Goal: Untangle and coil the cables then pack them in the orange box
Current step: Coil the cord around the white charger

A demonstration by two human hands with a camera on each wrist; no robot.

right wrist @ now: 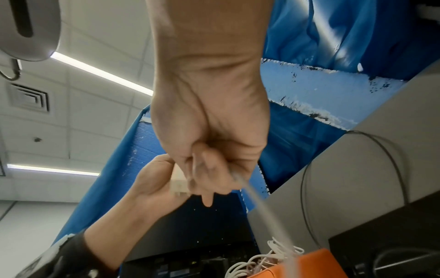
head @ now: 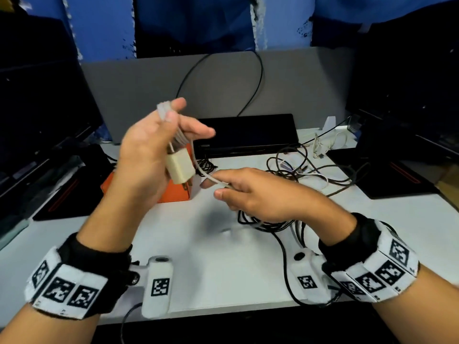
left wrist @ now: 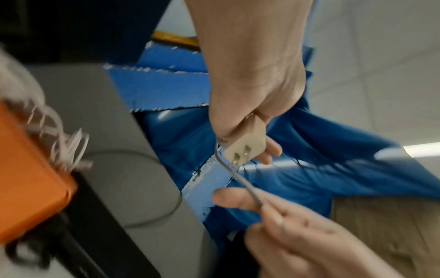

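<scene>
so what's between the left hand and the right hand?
A short taut run of white cable from the plug adapter in the left hand to the right hand; head and left wrist views.

White table (head: 223, 264), orange box (head: 173, 194) on its left side, black flat box (head: 246, 135) at the back, messy heap of black and white cables (head: 305, 170) on the right, small white cable (head: 325, 142) far back right
</scene>
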